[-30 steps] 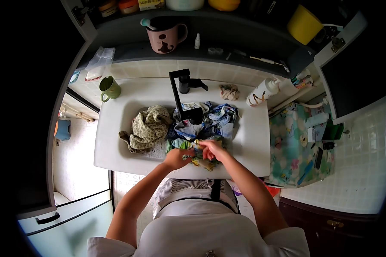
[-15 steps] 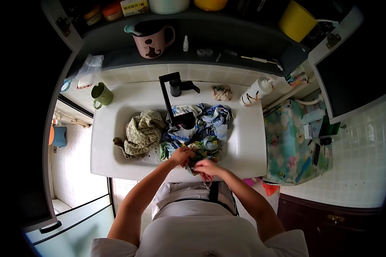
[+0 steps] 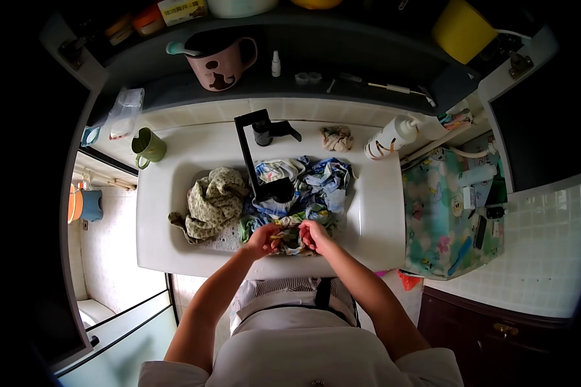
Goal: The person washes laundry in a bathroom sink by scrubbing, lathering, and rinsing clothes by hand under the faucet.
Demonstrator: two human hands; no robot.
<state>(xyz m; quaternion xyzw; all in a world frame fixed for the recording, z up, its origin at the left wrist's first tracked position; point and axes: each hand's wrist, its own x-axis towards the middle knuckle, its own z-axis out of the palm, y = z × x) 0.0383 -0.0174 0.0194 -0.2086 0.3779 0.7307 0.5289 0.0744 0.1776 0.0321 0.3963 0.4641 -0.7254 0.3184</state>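
Wet multicoloured patterned cloth (image 3: 295, 247) lies at the front of the white sink (image 3: 374, 226). My left hand (image 3: 263, 240) is closed at its left part, fingers curled round a yellowish fold. Close by on the right, my right hand (image 3: 312, 236) is also closed, gripping the same cloth with bent fingers. Some of the fingertips are hidden in the fabric. Behind my hands lies a heap of blue and white cloth (image 3: 329, 180), partly under the black faucet (image 3: 274, 191). A bunched beige patterned cloth (image 3: 216, 197) rests at the left, beside suds.
On the sink's back rim stand a green mug (image 3: 150, 147), a small crumpled cloth (image 3: 337, 138) and a white pump bottle (image 3: 390, 138). A pink pitcher (image 3: 216, 69) is on the dark shelf above. Toiletries lie on a patterned cover (image 3: 442, 213) at the right.
My hands have moved apart and slightly forward over the sink, away from the front rim. The patterned cloth has gone back into the basin with them.
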